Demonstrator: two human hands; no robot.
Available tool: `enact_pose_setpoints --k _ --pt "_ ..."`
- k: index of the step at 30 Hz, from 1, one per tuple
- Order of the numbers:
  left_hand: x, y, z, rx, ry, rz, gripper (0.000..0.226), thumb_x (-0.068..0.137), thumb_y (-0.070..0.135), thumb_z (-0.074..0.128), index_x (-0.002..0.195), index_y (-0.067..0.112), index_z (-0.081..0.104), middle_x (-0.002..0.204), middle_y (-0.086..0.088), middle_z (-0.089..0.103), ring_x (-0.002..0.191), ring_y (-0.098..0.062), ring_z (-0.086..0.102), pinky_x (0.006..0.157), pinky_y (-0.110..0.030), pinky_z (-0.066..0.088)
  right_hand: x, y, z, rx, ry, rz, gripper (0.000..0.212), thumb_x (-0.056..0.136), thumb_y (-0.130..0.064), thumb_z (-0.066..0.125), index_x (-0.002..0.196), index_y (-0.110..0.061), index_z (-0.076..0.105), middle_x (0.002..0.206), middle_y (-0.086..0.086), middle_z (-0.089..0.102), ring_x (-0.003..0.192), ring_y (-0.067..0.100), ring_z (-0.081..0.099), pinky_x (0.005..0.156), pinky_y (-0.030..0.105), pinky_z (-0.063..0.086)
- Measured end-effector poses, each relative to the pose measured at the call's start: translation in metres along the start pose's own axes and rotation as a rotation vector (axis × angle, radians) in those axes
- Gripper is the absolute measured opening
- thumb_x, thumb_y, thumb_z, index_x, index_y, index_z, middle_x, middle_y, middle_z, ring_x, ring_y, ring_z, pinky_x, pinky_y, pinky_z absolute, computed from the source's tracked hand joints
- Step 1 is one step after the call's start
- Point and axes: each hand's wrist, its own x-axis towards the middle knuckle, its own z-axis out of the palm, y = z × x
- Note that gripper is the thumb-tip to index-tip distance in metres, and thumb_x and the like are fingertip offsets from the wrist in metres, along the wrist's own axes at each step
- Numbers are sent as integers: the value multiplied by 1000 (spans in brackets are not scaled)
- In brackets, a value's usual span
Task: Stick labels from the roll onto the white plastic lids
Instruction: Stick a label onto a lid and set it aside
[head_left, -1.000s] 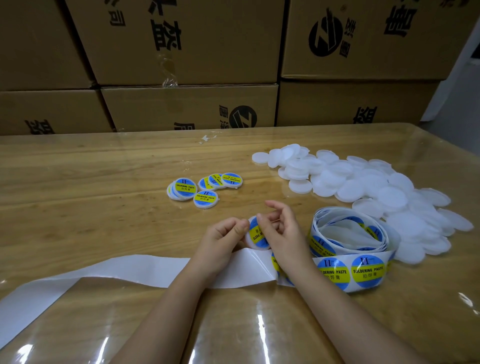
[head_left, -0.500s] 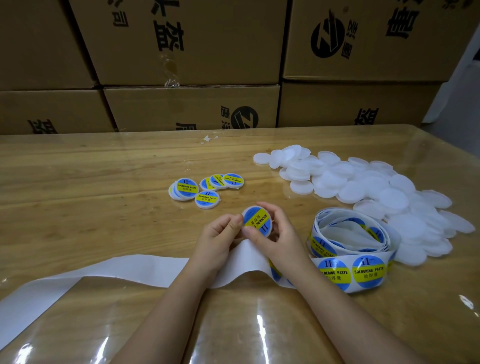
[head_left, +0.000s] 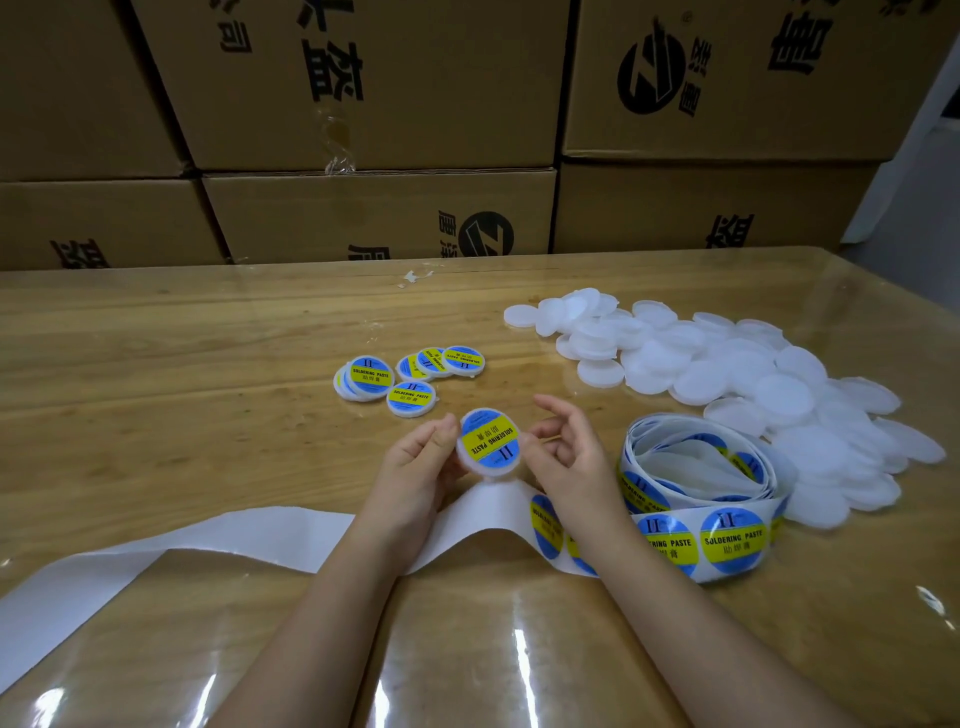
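Centre of the frame, and the left hand (head_left: 415, 470) has the labelled lid (head_left: 489, 441) up off the table (head_left: 156, 364), thumb on its left rim, the other fingers curled in behind it. The blue-and-yellow sticker faces the camera, its print tilted and upside down. Just to the right, the right hand (head_left: 574, 457) hovers with its fingers loosely spread and holding nothing; the thumb tip sits right at the lid's right rim, though whether it actually touches is hard to call from this angle.

Below both hands the white backing strip (head_left: 156, 553) arches up under the wrists and runs away to the lower left of the frame, bare of stickers along that stretch. To the right it feeds into the label roll (head_left: 730, 540), a loose coil lying on the table at right of centre, with full stickers showing on its outer wrap.

Beyond the roll, in the right half of the frame, the plain white lids (head_left: 753, 384) lie in a wide overlapping heap. Just above the hands, left of centre, the finished lids (head_left: 410, 376) sit in a small cluster, some overlapping. Cardboard boxes (head_left: 363, 78) are stacked across the top of the frame.
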Motion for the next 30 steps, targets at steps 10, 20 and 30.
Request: enact_pose_setpoints --k 10,20,30 --pt "-6 -1 5 -59 -157 -144 47 88 34 59 99 -11 61 100 -30 65 93 -36 65 86 -44 53 -3 -3 1 -34 -53 -26 35 86 -12 65 109 -36 52 82 -10 55 63 -5 49 62 11 44" --pt "-2 -2 1 -55 -50 -68 35 85 33 57 91 0 69 91 -24 70 84 -29 69 74 -36 56 -1 0 1 -19 -26 -1 35 89 -10 58 107 -38 54 83 -8 54 70 7 51 60 16 43" --pt "-3 -3 3 26 1 -12 33 81 37 61 84 5 68 87 -25 67 83 -31 63 81 -43 51 -8 -8 5 -98 -139 -37 45 83 -12 70 112 -41 50 93 -10 51 72 5 51 69 18 45"
